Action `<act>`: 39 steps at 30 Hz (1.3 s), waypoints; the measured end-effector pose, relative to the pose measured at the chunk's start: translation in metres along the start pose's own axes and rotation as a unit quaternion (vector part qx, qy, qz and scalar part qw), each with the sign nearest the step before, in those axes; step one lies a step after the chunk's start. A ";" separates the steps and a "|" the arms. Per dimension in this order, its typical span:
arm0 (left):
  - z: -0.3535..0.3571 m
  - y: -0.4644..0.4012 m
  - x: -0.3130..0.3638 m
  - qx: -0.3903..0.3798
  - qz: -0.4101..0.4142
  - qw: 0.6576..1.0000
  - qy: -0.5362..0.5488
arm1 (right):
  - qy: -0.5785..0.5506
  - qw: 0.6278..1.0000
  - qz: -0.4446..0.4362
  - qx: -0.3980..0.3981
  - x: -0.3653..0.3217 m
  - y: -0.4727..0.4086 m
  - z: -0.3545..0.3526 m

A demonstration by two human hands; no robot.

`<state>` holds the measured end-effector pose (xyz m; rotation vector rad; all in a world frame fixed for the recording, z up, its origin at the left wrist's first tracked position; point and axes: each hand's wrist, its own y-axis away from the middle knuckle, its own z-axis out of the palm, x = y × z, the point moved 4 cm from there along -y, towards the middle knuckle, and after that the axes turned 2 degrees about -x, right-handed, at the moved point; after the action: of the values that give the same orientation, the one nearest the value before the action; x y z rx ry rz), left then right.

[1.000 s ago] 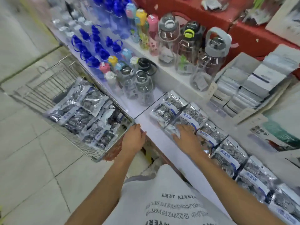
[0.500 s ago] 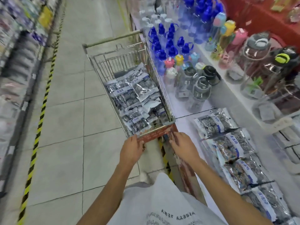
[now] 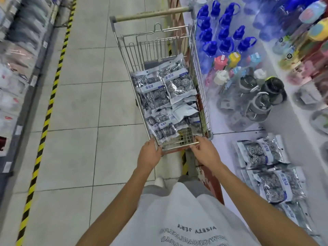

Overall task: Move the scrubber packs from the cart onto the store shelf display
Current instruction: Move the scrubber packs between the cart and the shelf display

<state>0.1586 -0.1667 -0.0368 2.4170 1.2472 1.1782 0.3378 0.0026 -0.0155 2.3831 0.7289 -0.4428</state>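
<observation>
right hand [image 3: 205, 153] off shelf packs [image 3: 262, 153], now gripping cart [image 3: 179, 146] rim beside left hand [image 3: 150, 155]

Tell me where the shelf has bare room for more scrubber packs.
Bare white shelf lies between the cart's near corner and the laid scrubber packs. Farther along, water bottles crowd it.

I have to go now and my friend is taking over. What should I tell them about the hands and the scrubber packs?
Left hand: grips the near rim of the cart, holding no pack.
Right hand: fingers curled over the same rim, holding no pack.
Packs in the cart: a loose pile, many left.
Packs on the shelf: a row lies flat on the white shelf, right of the cart, below the water bottles.
Done: part of the row is laid.
Left: lift the remaining packs from the cart and lay them on the shelf.
</observation>
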 end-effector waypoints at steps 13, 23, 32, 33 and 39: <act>0.020 -0.115 0.030 -0.054 -0.171 0.978 0.105 | 0.107 0.992 -0.036 -0.062 0.005 -0.189 -0.023; 0.058 -0.206 -0.008 -0.077 -0.302 0.935 0.169 | 0.295 0.943 -0.070 -0.139 -0.018 -0.329 0.060; 0.100 -0.278 -0.051 -0.116 -0.342 0.902 0.235 | 0.363 0.914 -0.023 -0.178 0.023 -0.356 0.118; 0.106 -0.283 -0.055 -0.115 -0.346 0.899 0.241 | 0.355 0.917 -0.027 -0.178 0.027 -0.354 0.117; 0.121 -0.309 -0.068 -0.093 -0.366 0.879 0.289 | 0.240 0.963 -0.042 -0.112 0.028 -0.347 0.116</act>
<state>0.0339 0.0006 -0.3043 1.2396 1.8532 1.6689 0.1384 0.1725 -0.2723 2.2632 1.0344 0.1916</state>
